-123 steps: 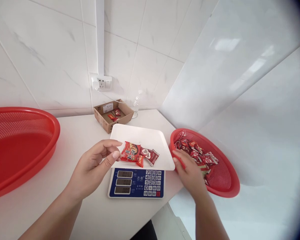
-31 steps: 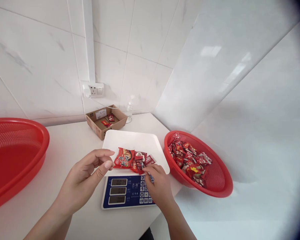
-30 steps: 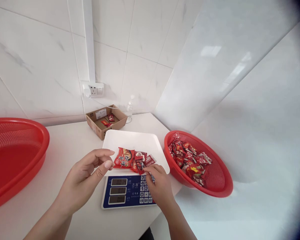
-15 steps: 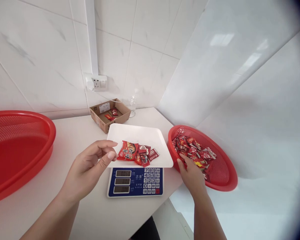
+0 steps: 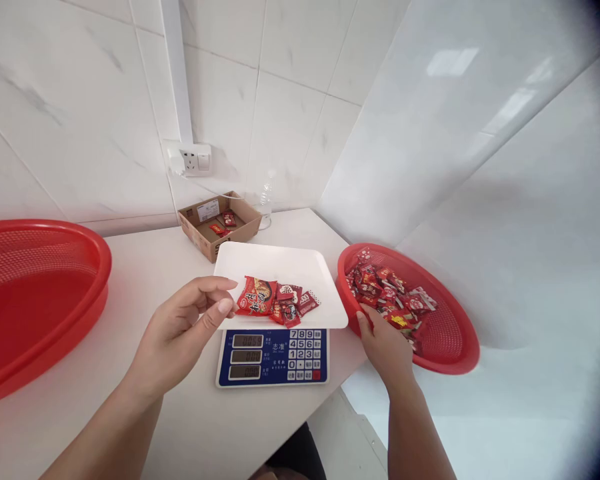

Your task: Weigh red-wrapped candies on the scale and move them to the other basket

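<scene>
My left hand [image 5: 183,333] hovers at the left edge of the scale's white tray [image 5: 275,260], thumb and forefinger apart with nothing visible between them. Its fingertips are close to a large red snack packet [image 5: 257,297] on the tray; whether they touch it I cannot tell. Several smaller dark-red packets [image 5: 289,308] lie beside that one. The blue digital scale [image 5: 275,357] stands below the tray, its top display dimly lit. My right hand [image 5: 387,347] grips the near left rim of a tilted red basket [image 5: 455,340], which holds many red packets [image 5: 387,290].
Behind the scale, a small cardboard box [image 5: 197,237] holds a few packets, with a clear plastic bottle [image 5: 267,197] beside it. A larger red basket [image 5: 93,293] is on the left of the white table [image 5: 180,427]. A wall socket [image 5: 190,160] has a cable plugged in.
The view has shifted slightly. Both hands keep nearly the same positions and grips, and the packets on the tray stay put. The top display appears to read slightly lower.
</scene>
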Tool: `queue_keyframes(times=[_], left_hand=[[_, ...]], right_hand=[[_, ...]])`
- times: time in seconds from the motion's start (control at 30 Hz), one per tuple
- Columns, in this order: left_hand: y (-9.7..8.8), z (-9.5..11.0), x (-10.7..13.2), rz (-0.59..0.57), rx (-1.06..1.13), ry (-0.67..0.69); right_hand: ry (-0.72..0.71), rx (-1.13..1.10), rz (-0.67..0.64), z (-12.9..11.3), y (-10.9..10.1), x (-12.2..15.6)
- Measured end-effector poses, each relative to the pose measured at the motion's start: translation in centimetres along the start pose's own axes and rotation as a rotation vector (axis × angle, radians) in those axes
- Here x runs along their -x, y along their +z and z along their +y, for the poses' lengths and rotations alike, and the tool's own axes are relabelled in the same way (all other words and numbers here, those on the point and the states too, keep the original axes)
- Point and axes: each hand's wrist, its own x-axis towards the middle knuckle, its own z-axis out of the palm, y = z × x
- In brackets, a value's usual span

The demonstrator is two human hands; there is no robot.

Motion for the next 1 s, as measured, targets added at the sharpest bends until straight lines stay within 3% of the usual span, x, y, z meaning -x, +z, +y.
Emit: queue_keyframes(times=[0.5,0.77,0.9,1.0], left_hand=[[0.7,-1.0,-0.1,-0.063,-0.049,-0.074],[1.7,-2.3,-1.2,-0.158,-0.318,-0.153],[1.6,-2.9,-2.2,-0.268,-0.587,-0.128],[1.6,-3.2,-3.3,-0.458,-0.757,-0.029]], right_hand=[[0.030,0.026,0.039,-0.6,0.1,0.4],[-0.008,0.036,0.069,-0.2,0.7,0.4],[-0.028,0.026,0.091,0.0,1.0,0.4],[-0.026,0.016,0.108,0.0,1.0,0.5]])
